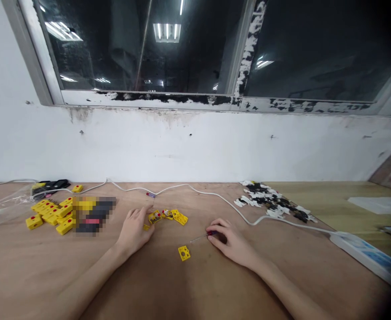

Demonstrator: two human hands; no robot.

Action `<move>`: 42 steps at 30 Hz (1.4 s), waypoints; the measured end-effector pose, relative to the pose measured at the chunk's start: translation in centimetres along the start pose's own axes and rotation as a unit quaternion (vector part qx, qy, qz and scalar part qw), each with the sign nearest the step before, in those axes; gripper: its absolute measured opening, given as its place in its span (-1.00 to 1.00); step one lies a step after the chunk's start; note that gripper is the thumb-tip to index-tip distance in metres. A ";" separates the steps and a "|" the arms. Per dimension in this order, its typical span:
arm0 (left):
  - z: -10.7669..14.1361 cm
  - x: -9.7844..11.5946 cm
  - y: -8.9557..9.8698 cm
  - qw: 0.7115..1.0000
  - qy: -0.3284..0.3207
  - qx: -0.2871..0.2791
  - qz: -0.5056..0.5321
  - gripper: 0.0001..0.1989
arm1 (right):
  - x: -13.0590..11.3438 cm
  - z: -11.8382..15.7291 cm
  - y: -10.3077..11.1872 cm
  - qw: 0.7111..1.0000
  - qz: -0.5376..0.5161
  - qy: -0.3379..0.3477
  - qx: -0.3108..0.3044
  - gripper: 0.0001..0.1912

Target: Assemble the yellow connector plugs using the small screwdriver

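In the head view, your right hand [230, 242] is closed around a small red-handled screwdriver [199, 238] at the middle of the worktop [169, 284]. Your left hand [133, 233] lies half-open, its fingertips just beside small yellow plastic plates [170, 216]. A single yellow plate [184, 253] lies between your hands.

Head-worn camera, sited above the near edge of the wooden worktop [32, 271], faces forward and down. Left hand [133, 233] and right hand [232, 242] sit close below the lens. View reaches the far edge, a white wall [195, 146] and a window [142, 49].
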State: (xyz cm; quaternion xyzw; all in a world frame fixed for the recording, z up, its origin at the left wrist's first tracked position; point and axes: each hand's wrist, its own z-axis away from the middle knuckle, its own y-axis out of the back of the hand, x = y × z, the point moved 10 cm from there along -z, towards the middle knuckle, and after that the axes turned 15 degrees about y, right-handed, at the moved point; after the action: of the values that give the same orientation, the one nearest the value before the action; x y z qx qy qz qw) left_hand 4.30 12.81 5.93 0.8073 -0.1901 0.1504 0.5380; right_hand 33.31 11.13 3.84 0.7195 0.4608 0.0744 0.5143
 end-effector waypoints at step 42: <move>2.9 -3.6 5.6 0.968 -0.171 0.071 -0.170 -0.64 | 0.6 0.2 0.3 0.997 -0.072 -0.012 -0.027 -0.79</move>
State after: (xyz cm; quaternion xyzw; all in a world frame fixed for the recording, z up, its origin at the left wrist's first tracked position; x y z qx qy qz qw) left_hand -1.36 8.72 7.80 0.8778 -0.1277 -0.0706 0.4563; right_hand 33.95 11.38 3.76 0.6710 0.5029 0.0414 0.5433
